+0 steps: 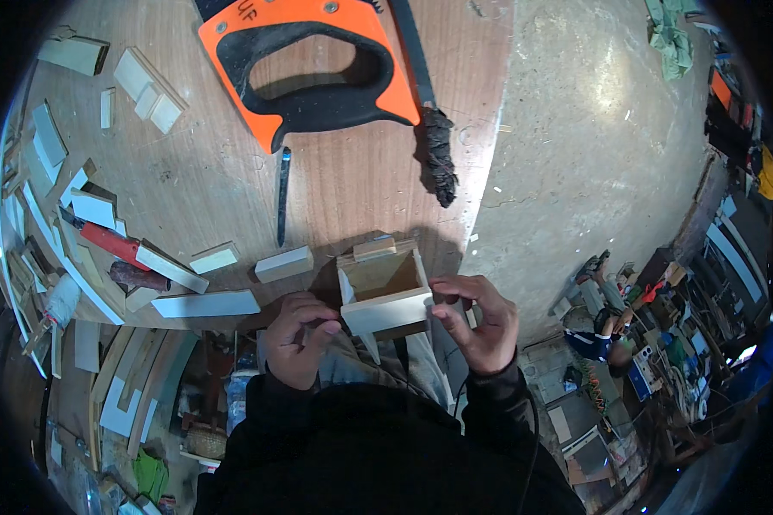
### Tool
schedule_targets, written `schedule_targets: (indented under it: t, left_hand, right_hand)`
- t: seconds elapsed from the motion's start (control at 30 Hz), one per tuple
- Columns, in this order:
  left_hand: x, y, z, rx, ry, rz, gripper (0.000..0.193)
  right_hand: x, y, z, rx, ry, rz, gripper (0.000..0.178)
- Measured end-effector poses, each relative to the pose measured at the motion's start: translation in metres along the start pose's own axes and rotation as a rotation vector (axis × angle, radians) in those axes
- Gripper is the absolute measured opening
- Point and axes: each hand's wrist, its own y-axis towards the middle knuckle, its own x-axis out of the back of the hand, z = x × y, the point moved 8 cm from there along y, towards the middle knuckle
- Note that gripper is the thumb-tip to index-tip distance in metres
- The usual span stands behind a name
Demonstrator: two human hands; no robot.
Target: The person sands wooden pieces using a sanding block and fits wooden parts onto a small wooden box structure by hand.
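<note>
A small open-topped wooden box stands at the near edge of the wooden table, in front of my body. A short wooden block lies along its far rim, and a thin pointed strip sticks out below its near side. Beside the box's left wall is my left hand, fingers curled and thumb close to the index fingertip; anything between them is too small to make out. My right hand is at the box's right side, thumb and index finger apart, their tips at or against its near right corner.
An orange and black handsaw lies beyond the box, with a dark pencil-like stick below it. Right of it is a file-like tool with a wrapped handle. Wood offcuts and a red-handled tool are on the left. A person sits farther right.
</note>
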Motion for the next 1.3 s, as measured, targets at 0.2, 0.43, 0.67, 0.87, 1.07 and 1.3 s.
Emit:
schedule_targets:
  t: [0.2,0.43,0.67,0.87,1.07,1.3]
  left_hand:
    - [-0.004,0.005,-0.006,-0.022,0.040,0.034,0.014]
    - [-0.006,0.006,-0.007,0.010,0.078,0.054,0.014]
    - [-0.005,0.005,-0.006,-0.001,0.113,0.045,0.015]
    - [-0.004,0.004,-0.010,-0.006,0.110,0.036,0.016]
    - [-0.005,0.003,0.000,0.060,0.090,0.044,0.016]
    - [-0.005,0.002,-0.003,0.007,0.124,0.025,0.015]
  right_hand:
    - [-0.001,0.003,-0.001,0.016,0.035,-0.013,0.022]
    - [-0.005,0.006,-0.001,0.024,0.002,0.016,0.023]
    - [-0.004,0.006,0.004,0.039,-0.070,0.010,0.021]
    - [-0.001,0.005,0.010,0.011,-0.073,0.010,0.019]
    - [-0.003,0.006,0.010,0.053,-0.143,0.009,0.020]
    - [-0.004,0.001,0.007,0.032,-0.129,0.001,0.022]
